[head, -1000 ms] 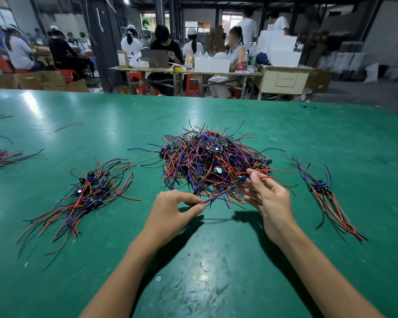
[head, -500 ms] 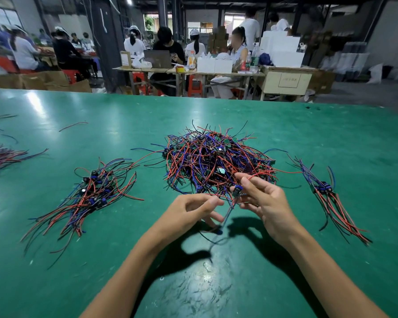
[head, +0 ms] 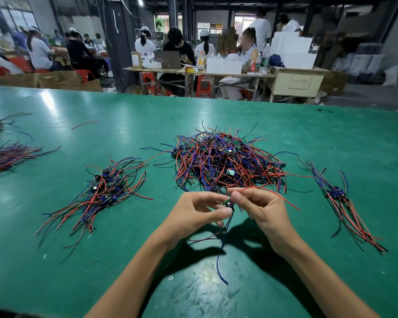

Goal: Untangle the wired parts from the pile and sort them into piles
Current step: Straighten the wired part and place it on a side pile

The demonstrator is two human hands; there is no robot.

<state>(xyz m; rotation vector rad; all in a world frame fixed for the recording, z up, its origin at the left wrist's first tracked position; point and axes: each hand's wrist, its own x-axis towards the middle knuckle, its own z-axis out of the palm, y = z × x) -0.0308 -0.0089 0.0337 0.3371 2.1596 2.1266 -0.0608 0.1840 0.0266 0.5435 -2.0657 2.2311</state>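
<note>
Table [head: 308, 125] comes first for us: a green top running out beyond and to both sides of the hands. Just beyond the hands we see the big tangled pile [head: 225, 164] of red, blue and black wires with small boards in it. Out past the left hand [head: 193, 216] lies a sorted heap [head: 97, 198], its wires fanned toward us; out past the right hand [head: 260, 214] lies a thinner bundle [head: 340, 203]. Two more bundles [head: 7, 154] sit far off on the left-hand side, and one loose red wire [head: 85, 123] lies beyond them. Between the hands, which we find close together above the table, is one small wired part [head: 228, 204], pinched by fingertips of both; its blue wire [head: 222, 260] hangs down toward us, and a red wire [head: 274, 192] arcs over the right hand.
</note>
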